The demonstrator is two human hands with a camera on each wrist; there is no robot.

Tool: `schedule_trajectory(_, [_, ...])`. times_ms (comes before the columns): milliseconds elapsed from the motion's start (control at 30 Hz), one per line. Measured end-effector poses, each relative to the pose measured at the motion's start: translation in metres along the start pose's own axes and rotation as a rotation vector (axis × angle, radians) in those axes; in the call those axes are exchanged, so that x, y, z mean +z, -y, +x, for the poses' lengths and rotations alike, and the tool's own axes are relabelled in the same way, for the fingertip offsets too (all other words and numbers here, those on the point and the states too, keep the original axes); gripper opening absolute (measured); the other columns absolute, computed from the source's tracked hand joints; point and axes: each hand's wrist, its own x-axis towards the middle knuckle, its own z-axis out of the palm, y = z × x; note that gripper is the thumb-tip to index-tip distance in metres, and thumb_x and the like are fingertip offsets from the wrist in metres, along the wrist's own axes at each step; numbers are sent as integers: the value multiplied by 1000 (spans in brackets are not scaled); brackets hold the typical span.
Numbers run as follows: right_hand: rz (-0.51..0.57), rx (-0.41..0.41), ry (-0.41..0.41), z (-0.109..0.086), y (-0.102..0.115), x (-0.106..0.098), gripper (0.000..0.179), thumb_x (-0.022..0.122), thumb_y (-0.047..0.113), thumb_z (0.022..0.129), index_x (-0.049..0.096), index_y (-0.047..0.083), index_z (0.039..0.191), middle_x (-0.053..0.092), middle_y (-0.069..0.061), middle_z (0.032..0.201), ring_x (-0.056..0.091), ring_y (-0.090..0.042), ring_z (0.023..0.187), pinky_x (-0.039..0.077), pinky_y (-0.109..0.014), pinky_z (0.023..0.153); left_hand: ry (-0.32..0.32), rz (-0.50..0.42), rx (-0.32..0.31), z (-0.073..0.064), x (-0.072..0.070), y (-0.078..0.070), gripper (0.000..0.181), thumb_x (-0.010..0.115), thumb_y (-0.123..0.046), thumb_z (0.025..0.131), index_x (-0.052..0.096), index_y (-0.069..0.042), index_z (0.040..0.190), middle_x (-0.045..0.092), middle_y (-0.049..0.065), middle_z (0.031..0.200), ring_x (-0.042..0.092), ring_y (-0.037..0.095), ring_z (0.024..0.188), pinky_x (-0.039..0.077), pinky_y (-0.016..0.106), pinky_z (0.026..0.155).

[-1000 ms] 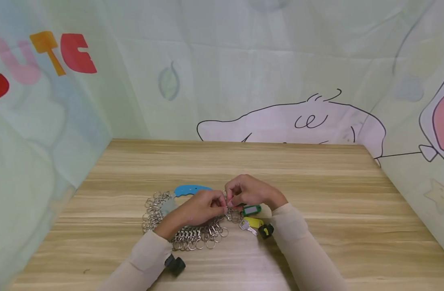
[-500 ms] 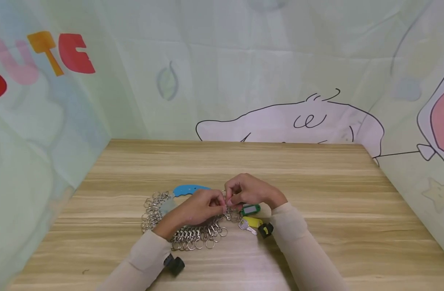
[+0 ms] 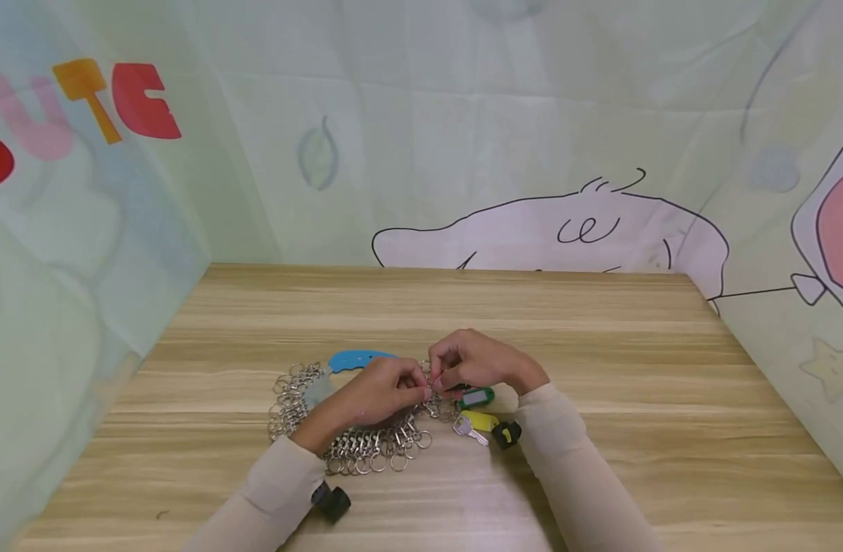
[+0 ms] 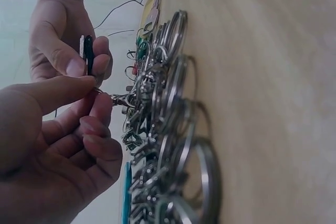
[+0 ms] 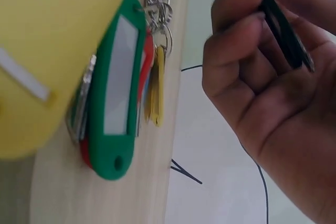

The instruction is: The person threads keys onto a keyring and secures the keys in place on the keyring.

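Above a heap of metal key rings with clasps (image 4: pixel 176 85), my left hand (image 3: pixel 383 392) pinches a small ring (image 4: pixel 98 91) between thumb and finger. Facing it, my right hand (image 3: pixel 479 362) grips a dark, flat tag-like piece (image 5: pixel 283 32) with a thin metal piece alongside, probably a key. The fingertips of both hands nearly meet. Below the right hand lie a green key tag (image 3: pixel 476 397) with a pale label, a yellow key tag (image 3: pixel 479 421) and a silver key (image 3: pixel 469 431). Fingers hide much of the held ring.
A blue grip-shaped piece (image 3: pixel 359 359) lies behind the left hand, with many more rings (image 3: pixel 297 402) fanned around it. Black wrist cameras (image 3: pixel 333 503) sit on both sleeves. The wooden table (image 3: pixel 600 322) meets a printed cloth wall (image 3: pixel 428 153) at its back edge.
Both hands stay nearly in place over the rings. The right hand has shifted very slightly to the right. Tags and key on the table lie as before.
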Motion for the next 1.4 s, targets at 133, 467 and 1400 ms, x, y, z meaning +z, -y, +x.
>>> schedule_trajectory(133, [7,7,-1,-3,-1,-3,14,59,-10,88,68,1,85,67,-19,73,59,-19,58,49,-31,57,-1,-19,-7,0,-1,0,5,70,-12,93,68,-8,94,64,-4,77,60,12,70,51,29,64])
schedule_trajectory(467, [37,13,-18,-3,-4,-6,12,57,-9,87,66,-2,90,67,-17,70,59,-21,58,49,-36,58,1,-4,12,1,0,3,30,79,-15,88,64,-7,113,63,0,90,53,11,60,44,27,52])
schedule_trajectory(1400, [-117,-22,-23,2,6,3,17,61,-9,86,67,6,86,68,-9,77,61,-26,66,51,-31,60,-35,21,0,1,1,4,16,78,-23,89,66,-13,92,58,-3,69,49,9,60,41,27,56])
